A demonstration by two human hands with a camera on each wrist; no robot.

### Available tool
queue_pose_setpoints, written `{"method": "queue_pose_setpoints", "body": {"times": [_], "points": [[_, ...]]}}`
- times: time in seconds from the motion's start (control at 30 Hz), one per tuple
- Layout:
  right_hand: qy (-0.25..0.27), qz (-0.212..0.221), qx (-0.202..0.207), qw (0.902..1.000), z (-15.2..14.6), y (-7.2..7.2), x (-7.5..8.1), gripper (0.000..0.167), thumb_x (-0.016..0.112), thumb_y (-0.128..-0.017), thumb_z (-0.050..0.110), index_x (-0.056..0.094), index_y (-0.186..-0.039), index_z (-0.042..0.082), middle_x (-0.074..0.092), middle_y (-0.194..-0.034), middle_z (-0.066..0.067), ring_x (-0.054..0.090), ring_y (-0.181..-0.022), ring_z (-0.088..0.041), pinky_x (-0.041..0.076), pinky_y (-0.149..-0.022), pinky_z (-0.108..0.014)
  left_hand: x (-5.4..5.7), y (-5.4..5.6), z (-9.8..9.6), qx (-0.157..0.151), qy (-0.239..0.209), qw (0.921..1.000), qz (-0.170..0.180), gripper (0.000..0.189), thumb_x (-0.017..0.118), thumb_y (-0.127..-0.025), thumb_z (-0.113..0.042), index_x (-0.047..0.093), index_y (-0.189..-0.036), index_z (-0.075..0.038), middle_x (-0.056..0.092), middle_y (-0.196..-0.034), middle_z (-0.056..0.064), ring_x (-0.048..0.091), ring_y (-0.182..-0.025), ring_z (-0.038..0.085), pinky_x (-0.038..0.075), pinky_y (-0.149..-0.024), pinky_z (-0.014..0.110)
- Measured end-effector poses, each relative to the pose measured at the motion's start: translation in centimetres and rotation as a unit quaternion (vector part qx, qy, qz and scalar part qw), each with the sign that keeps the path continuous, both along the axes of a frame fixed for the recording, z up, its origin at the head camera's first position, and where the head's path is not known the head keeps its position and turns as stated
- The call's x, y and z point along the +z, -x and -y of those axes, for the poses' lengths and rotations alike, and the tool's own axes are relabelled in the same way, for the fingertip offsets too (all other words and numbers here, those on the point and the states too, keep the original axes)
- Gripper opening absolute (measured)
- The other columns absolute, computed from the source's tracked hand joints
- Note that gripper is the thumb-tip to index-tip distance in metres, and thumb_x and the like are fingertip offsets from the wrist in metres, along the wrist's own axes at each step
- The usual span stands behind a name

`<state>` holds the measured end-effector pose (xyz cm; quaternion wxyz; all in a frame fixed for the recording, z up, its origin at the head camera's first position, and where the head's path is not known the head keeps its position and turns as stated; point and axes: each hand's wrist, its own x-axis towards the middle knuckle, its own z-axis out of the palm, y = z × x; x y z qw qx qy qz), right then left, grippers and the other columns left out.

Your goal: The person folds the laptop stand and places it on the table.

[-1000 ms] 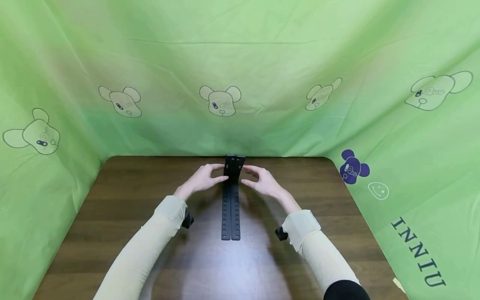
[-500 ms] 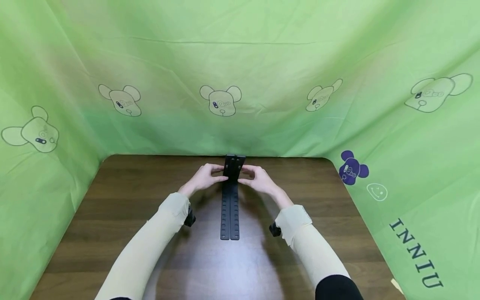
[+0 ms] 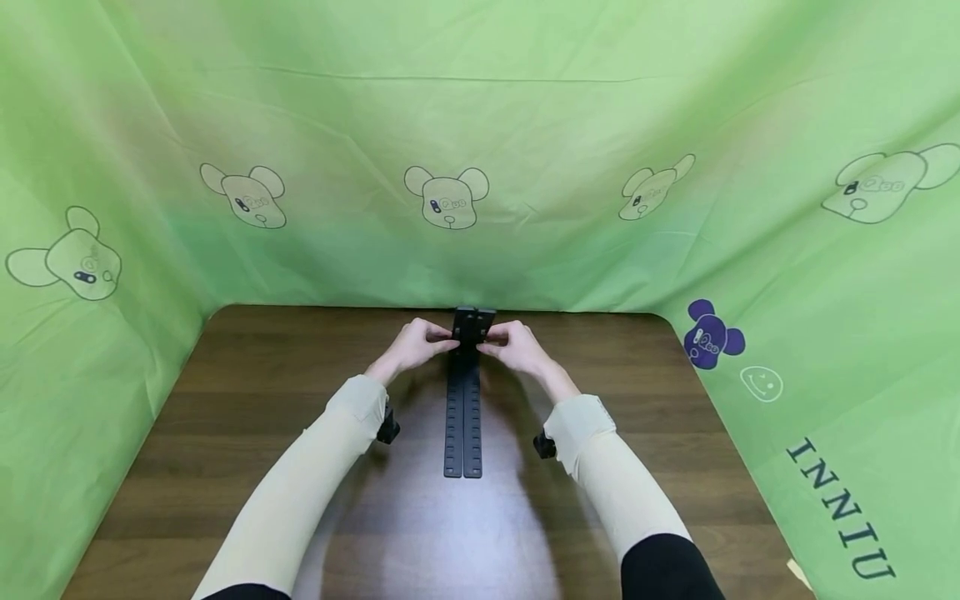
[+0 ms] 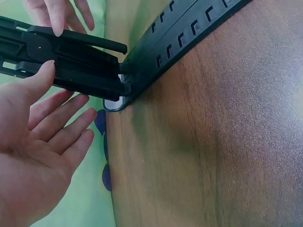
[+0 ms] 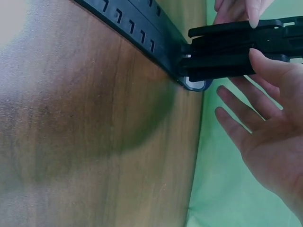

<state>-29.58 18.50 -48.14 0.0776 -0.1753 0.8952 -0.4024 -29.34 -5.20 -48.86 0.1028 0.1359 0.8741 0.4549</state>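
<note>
A black stand lies on the wooden table (image 3: 255, 400). Its two slotted rails (image 3: 462, 425) run toward me, and a hinged upright part (image 3: 473, 325) rises at the far end. My left hand (image 3: 416, 343) is at the upright's left side and my right hand (image 3: 519, 346) at its right side. In the left wrist view the left hand (image 4: 33, 142) puts its thumb on the hinged part (image 4: 71, 61) with its fingers straight. The right wrist view shows the right hand (image 5: 270, 132) likewise, thumb on the part (image 5: 236, 52), fingers spread below it beside the rails (image 5: 137, 28).
Green cloth (image 3: 480, 125) printed with bear heads hangs close behind the table and along both sides. The stand's hinge sits right at the table's far edge. Small black wrist cameras (image 3: 388, 428) hang under both sleeves.
Both hands have moved forward and closed in from the sides until they touch the upright part. The stand has stayed in place.
</note>
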Motion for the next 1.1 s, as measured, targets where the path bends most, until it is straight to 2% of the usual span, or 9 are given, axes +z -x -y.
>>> {"method": "queue_pose_setpoints", "body": {"times": [0.17,0.6,0.87,1.1], "points": [[-0.006,-0.003,-0.006,1.0000,-0.06,0.31,0.06,0.020,0.077,-0.102,0.006,0.082,-0.119,-0.004,0.082,-0.119,-0.021,0.079,-0.118,-0.039,0.063,-0.107,-0.051,0.01,0.18,-0.02,0.004,0.002,1.0000,-0.002,0.036,0.075,-0.106,-0.026,0.079,-0.130,0.000,0.079,-0.131,0.017,0.073,-0.133,0.033,0.058,-0.115,0.047],[0.005,0.006,-0.015,0.9999,-0.40,0.66,-0.37,0.020,0.076,-0.102,0.006,0.083,-0.120,-0.002,0.081,-0.121,-0.021,0.077,-0.123,-0.040,0.060,-0.111,-0.053,-0.08,0.37,0.03,0.017,-0.006,0.9997,0.019,0.037,0.076,-0.106,-0.029,0.080,-0.130,-0.001,0.079,-0.131,0.017,0.073,-0.132,0.033,0.059,-0.114,0.047],[0.024,0.018,-0.007,0.9995,-0.43,0.39,-0.43,0.023,0.075,-0.104,0.009,0.081,-0.122,-0.004,0.081,-0.122,-0.022,0.076,-0.124,-0.039,0.060,-0.107,-0.043,-0.20,0.19,0.23,0.019,-0.016,0.9993,0.029,0.037,0.076,-0.106,-0.028,0.079,-0.130,0.000,0.078,-0.132,0.019,0.072,-0.134,0.034,0.057,-0.117,0.048],[0.053,0.053,-0.008,0.9972,-0.72,0.04,-0.84,0.024,0.076,-0.102,0.007,0.080,-0.121,-0.007,0.080,-0.121,-0.025,0.077,-0.121,-0.036,0.060,-0.105,-0.035,-0.40,-0.18,0.37,0.018,-0.018,0.9992,0.030,0.035,0.079,-0.103,-0.026,0.080,-0.127,0.000,0.079,-0.128,0.020,0.074,-0.131,0.035,0.057,-0.117,0.049]]}}
